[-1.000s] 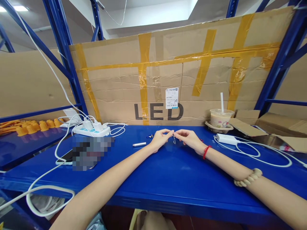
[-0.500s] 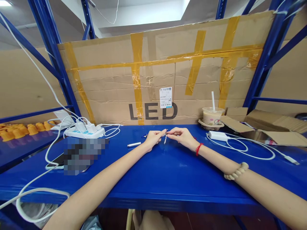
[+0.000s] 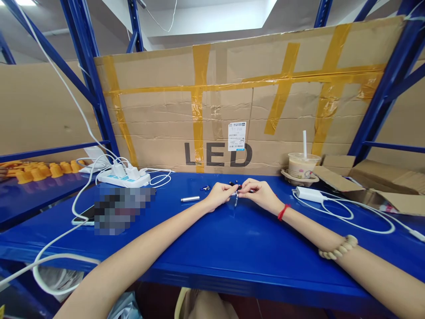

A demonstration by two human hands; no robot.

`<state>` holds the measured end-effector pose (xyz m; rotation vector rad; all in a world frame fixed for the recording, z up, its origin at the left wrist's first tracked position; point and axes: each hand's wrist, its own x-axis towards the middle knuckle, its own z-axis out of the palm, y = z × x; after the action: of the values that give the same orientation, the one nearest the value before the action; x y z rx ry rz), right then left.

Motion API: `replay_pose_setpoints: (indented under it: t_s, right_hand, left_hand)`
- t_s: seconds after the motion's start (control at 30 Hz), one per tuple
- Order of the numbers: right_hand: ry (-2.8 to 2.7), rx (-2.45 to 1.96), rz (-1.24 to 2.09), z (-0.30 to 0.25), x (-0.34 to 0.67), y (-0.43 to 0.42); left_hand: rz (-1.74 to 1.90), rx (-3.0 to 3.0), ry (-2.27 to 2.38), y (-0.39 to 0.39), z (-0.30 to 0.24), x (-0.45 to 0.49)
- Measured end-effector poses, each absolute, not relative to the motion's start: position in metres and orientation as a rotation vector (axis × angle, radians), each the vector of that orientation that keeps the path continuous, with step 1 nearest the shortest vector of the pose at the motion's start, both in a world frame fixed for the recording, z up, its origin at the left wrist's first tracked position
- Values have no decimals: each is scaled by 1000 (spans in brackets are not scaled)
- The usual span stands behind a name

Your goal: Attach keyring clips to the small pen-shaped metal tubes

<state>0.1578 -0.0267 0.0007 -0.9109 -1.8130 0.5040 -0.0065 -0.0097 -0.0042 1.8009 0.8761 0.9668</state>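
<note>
My left hand (image 3: pixel 219 195) and my right hand (image 3: pixel 260 194) meet over the middle of the blue shelf top (image 3: pixel 232 243), fingertips pinched together. Between them they hold a small metal piece (image 3: pixel 236 196), part dark, with a short silver bit hanging down; too small to name. A silver metal cylinder (image 3: pixel 190 199) lies on the shelf just left of my left hand. A tiny metal part (image 3: pixel 205 188) lies behind it. My right wrist wears a red string and my forearm a bead bracelet.
A white power strip (image 3: pixel 123 178) with plugs and white cables sits at the back left, a phone (image 3: pixel 86 215) beside a blurred patch. A drink cup with a straw (image 3: pixel 303 165), a white charger (image 3: pixel 309 193) with cable, and cardboard boxes (image 3: pixel 372 181) stand right. Orange caps (image 3: pixel 43 170) lie far left.
My hands stayed together at the shelf's middle; the fingers have closed tighter around the small metal piece. The view shifted slightly as my head moved.
</note>
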Motion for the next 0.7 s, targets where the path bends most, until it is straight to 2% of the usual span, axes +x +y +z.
replay_pose_setpoints:
  t_s: [0.37, 0.7]
  right_hand:
    - [-1896, -984, 424, 0, 154, -35]
    - [-1880, -1026, 559, -2, 154, -32]
  left_hand:
    - [977, 1835, 811, -12, -3, -7]
    - [993, 1850, 830, -10, -4, -6]
